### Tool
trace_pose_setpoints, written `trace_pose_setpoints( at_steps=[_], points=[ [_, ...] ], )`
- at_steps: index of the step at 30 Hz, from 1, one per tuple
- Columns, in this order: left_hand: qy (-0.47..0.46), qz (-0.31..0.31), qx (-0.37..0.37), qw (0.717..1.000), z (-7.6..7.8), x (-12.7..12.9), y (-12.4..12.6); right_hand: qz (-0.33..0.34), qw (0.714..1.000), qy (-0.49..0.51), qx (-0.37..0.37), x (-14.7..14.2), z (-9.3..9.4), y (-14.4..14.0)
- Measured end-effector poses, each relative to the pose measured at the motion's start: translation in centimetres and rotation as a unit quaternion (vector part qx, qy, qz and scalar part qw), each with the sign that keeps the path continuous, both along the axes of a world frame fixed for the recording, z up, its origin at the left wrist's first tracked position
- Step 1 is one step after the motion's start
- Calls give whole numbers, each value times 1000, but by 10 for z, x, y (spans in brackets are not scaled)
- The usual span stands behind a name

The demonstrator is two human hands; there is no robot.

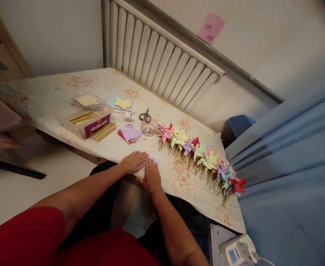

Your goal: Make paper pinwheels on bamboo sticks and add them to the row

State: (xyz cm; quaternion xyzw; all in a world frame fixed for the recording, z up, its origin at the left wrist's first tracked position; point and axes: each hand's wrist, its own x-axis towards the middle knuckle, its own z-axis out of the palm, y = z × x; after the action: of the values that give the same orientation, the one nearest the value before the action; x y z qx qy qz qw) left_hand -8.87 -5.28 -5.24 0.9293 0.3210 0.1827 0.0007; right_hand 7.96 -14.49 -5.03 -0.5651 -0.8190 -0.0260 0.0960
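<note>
Both hands flat on a small pale-lilac paper square (153, 160) at the near edge of the floral-patterned tablecloth (68, 92). Left hand (134, 162) palm down, fingers stretched out and released, pressing the sheet's left part. Right hand (151, 176) likewise flat, fingers extended, nothing gripped, touching the left hand at the fingertips. Only a sliver of lilac visible past the fingertips; cannot tell whether folded or creased yet.

Done so far, judging by the layout: long row of finished multicoloured paper pinwheels on wooden sticks (201, 155), running diagonally along the right side of the table from pink near the middle to red at the near corner. Well over a dozen, overlapping, exact count unclear.

Left, judging by stock: loose stack of red and purple paper squares (129, 133) just beyond the hands, more pastel paper sheets with a yellow one on top (122, 104) further back, bundle of bare wooden sticks (104, 131) beside a clear plastic box with a magenta label (97, 125). Plenty of raw material remaining. Current sheet looks like an early stage of one more pinwheel, no stick attached.

Also on the table: grey-handled scissors (145, 116), small clear dish of shiny beads (148, 129) just beside the first pinwheel, small white box (128, 116) near the scissors.
</note>
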Motion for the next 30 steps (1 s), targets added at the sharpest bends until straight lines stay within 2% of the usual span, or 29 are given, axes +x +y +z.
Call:
trace_pose_setpoints(
  at_steps=[7, 17, 26, 30],
  points=[
    [5, -4, -8, 1000, 5, 0, -2, -3, 1000, 1, 6, 2, -6, -13],
    [1, 3, -5, 1000, 3, 0, -2, -20, 1000, -5, -12, -3, 3, 5],
    [9, -1, -11, 1000, 4, 0, -2, -38, 999, -5, 10, -7, -4, -11],
    [3, 2, -11, 1000, 5, 1, -2, -31, 999, -9, 7, -4, -4, -9]
  ],
)
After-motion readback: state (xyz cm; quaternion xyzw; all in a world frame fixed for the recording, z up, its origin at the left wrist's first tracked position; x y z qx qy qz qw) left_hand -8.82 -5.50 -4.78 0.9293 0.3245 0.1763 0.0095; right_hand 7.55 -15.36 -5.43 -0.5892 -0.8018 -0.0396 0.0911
